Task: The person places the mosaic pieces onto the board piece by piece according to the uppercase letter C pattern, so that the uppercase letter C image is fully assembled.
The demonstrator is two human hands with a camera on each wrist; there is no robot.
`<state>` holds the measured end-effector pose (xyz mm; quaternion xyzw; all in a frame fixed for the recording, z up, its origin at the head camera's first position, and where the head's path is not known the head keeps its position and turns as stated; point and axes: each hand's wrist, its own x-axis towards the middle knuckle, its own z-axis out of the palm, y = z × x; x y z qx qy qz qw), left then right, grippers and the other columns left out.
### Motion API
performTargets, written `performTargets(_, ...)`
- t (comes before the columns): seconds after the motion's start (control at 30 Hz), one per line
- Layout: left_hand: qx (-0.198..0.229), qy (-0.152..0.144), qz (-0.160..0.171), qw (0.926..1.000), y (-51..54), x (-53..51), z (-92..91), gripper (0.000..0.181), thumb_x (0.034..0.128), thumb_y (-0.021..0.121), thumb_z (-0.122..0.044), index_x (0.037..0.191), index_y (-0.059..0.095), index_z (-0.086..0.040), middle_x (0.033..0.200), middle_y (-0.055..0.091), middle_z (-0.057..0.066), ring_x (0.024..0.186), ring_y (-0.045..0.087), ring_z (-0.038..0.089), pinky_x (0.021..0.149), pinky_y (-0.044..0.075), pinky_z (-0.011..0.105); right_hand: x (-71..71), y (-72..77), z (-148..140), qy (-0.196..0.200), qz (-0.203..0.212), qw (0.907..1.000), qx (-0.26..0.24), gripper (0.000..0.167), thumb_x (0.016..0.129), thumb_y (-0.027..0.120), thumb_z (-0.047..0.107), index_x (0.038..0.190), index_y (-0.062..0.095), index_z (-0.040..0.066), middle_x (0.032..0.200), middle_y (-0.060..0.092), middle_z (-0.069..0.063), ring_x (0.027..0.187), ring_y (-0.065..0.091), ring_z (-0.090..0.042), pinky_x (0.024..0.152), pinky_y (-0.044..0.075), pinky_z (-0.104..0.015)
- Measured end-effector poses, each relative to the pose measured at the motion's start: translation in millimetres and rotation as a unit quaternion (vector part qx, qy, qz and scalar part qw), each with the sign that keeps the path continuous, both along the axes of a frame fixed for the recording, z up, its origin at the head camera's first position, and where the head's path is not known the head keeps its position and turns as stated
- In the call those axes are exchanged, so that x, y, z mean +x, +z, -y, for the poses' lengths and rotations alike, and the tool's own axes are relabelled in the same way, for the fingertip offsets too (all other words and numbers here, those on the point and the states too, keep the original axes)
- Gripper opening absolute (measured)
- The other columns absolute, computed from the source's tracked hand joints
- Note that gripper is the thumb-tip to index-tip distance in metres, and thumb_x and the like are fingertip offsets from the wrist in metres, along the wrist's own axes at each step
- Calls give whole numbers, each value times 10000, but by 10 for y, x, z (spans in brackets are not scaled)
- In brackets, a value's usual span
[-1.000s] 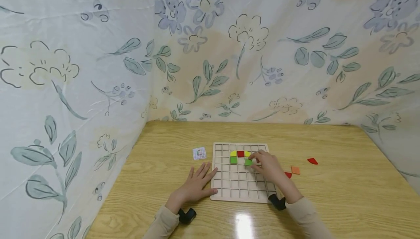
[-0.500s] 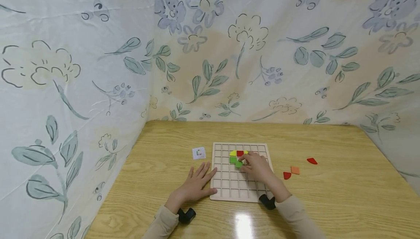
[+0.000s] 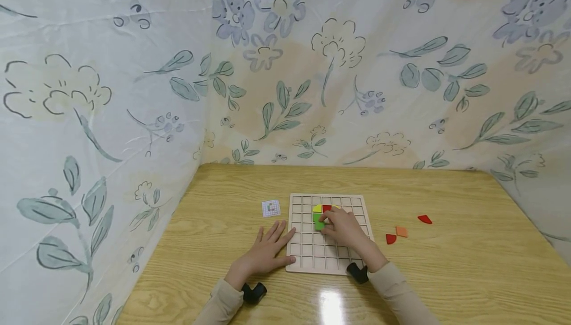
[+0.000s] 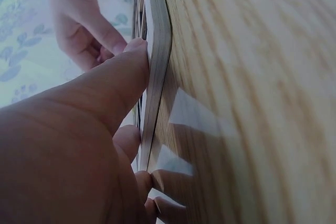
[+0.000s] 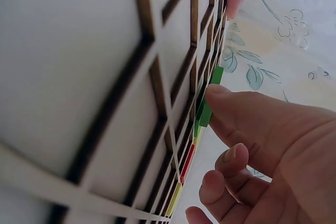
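"What are you holding?"

"A green square (image 3: 318, 226), in a narrow pinch between the thumb and a finger of my right hand (image 3: 347, 229). My other fingers curl in toward the palm."

"Where is it?"

"Over the board (image 3: 307, 249), at six o'clock from the second green (image 3: 317, 217) and just beside it. It stands proud of the grid; whether an edge touches the cell, I can't tell."

"And your left hand (image 3: 264, 254)?"

"I have it spread wide at the board's eight o'clock, thumb on the edge."

"What else is on the board?"

"At twelve o'clock from the second green, a yellow piece (image 3: 317, 208); at three o'clock from that, a red square (image 3: 327, 208), partly behind my fingers."

"And off it?"

"A card (image 3: 270, 208) at ten o'clock. At three o'clock, a red wedge (image 3: 390, 239) lies just beside an orange square (image 3: 402, 232); the far wedge (image 3: 425, 219) is at two o'clock from the orange."
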<state>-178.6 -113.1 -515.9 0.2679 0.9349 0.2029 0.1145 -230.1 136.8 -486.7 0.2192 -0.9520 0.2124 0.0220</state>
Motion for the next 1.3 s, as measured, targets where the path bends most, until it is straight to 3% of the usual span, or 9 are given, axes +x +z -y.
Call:
performTargets(0.47,104,-24,-23,9999,42,-1,-14,714,922,440,-537,1498,182,-203,1561,54,116,1431,6,317,1094,-13,608,-23,-18,8,33,78,10000,46,199,736,781,225,903,683,180,733,494,24,679,410,-121,647,315,-338)
performTargets(0.8,106,-18,-73,9999,16,6,-14,706,925,430,-541,1497,192,-203,1559,62,120,1430,16,322,1088,-12,616,-26,-26,-6,82,86,9999,12,206,735,781,235,918,692,208,767,520,33,713,428,-112,671,326,-354)
performTargets(1.3,99,-17,-59,9999,30,3,-22,706,922,436,-540,1497,192,-210,1560,63,113,1431,14,313,1090,-8,613,5,36,-128,-177,299,9994,-66,193,756,736,174,942,702,211,716,457,33,669,397,-127,654,279,-340)
